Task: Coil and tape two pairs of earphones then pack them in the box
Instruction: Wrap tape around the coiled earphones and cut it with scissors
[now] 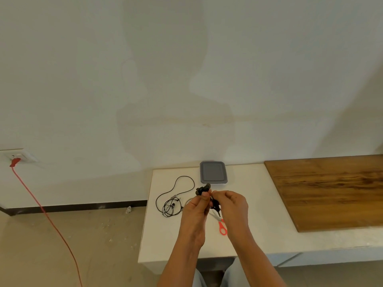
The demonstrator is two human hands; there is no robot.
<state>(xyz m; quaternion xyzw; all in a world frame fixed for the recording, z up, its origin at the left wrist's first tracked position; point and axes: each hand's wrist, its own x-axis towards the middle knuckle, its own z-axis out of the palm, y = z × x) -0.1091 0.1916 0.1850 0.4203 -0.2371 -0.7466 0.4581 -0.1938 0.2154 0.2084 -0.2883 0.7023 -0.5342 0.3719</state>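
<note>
- The second pair of earphones (173,200) lies loose on the worktop (248,204), set aside for its turn.
- My left hand (195,212) pinches the coiled black pair (203,189) aloft so its loops cannot spring apart.
- The grey box (213,172) waits behind, by the wall.
- Red-handled scissors (222,225) lie underneath, ready for tape.
- My right hand (232,204) curls on that pair's dangling end, I think.

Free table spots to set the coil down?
Bare: white table between scissors and wooden board; also front-left corner, nearer than the loose earphones. Crowded: under left hand and right hand gripping the coiled earphones, back to the grey box.
</note>
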